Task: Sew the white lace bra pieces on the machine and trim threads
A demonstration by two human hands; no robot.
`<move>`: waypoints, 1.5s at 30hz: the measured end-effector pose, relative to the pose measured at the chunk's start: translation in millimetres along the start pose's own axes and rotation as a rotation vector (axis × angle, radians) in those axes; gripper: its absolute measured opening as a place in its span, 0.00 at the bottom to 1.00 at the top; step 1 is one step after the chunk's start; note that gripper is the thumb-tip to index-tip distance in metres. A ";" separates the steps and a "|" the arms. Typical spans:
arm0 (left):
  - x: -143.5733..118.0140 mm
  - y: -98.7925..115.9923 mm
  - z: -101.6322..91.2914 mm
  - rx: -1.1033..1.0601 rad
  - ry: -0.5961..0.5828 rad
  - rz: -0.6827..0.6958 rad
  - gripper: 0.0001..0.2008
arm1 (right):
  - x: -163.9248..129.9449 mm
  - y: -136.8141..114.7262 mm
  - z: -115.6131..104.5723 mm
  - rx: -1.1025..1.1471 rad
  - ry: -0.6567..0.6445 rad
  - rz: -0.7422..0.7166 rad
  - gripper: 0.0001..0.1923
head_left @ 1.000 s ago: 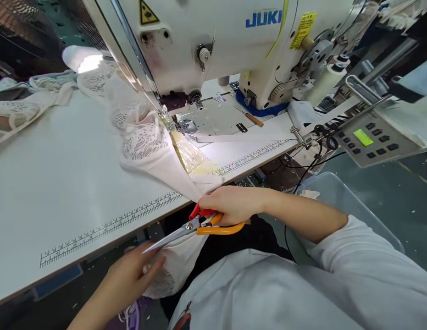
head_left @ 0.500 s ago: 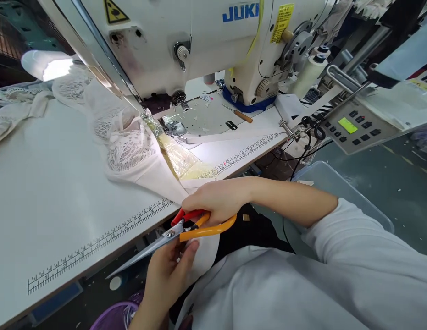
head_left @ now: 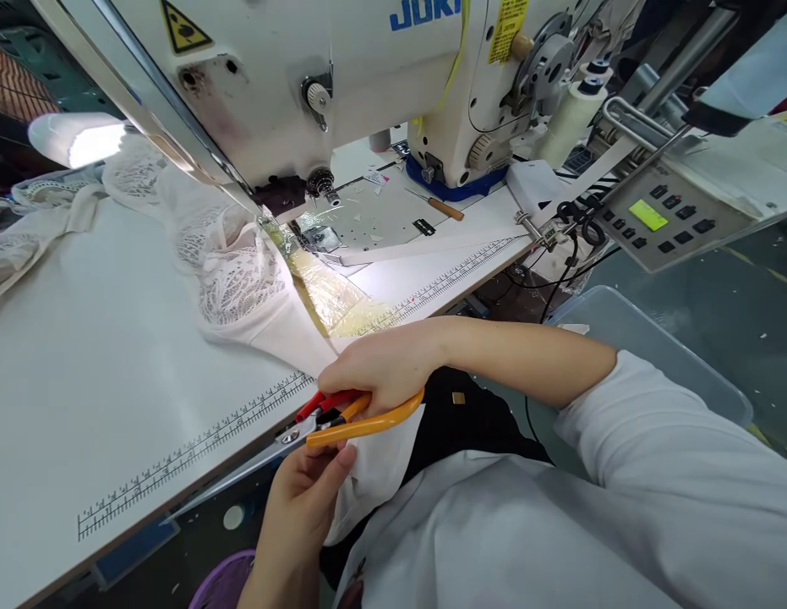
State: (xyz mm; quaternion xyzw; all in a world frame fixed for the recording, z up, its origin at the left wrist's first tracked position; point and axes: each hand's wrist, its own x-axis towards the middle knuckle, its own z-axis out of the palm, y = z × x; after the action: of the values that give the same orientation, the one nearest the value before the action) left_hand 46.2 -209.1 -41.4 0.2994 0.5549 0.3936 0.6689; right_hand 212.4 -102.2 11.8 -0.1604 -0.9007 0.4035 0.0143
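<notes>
My right hand [head_left: 386, 364] is closed around a pair of scissors [head_left: 364, 429] with orange and red handle grips. Their long blades point down and left, past the table edge. Below them, my left hand [head_left: 297, 503] has thumb and fingers pinched together on white fabric [head_left: 384, 452] hanging over my lap. The fingertips sit close under the scissors' pivot and orange handle. A white lace bra [head_left: 244, 288] lies on the table, and its plain side band runs under my right hand. Whether the band joins the hanging fabric is hidden there.
A JUKI sewing machine [head_left: 254, 76] stands over the table [head_left: 127, 364], which has printed ruler scales. A wooden-handled tool [head_left: 445, 209] lies on the machine bed. At right are a control panel [head_left: 659, 216] and a clear plastic bin [head_left: 647, 338]; a purple basket [head_left: 225, 579] stands below.
Both hands and the scissors have shifted slightly left in view. The blades now lie nearer the table edge. The camera view has tilted a little; both hands keep their holds.
</notes>
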 end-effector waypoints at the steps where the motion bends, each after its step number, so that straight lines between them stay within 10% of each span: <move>1: 1.4 -1.1 -1.6 0.025 -0.017 -0.007 0.11 | 0.5 0.0 0.4 -0.001 0.000 -0.003 0.11; 19: 8.0 -13.8 -8.1 0.210 0.087 0.086 0.17 | -0.6 1.4 5.8 0.002 0.038 -0.004 0.12; 26: 4.4 -7.7 -2.7 0.036 0.076 0.082 0.12 | -35.9 -4.0 34.1 0.374 0.440 0.200 0.20; 33: 4.8 -7.5 -5.0 0.070 0.064 0.112 0.10 | -78.6 11.0 77.4 0.210 0.028 0.316 0.24; 45: 0.5 -6.0 4.9 0.115 0.167 0.140 0.10 | -80.7 11.0 82.8 0.158 0.023 0.376 0.26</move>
State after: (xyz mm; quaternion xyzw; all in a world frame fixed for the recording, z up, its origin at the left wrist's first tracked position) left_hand 52.2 -211.5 -45.7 0.3415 0.6083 0.4302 0.5730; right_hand 279.1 -179.4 -43.7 -0.3286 -0.8203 0.4666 -0.0386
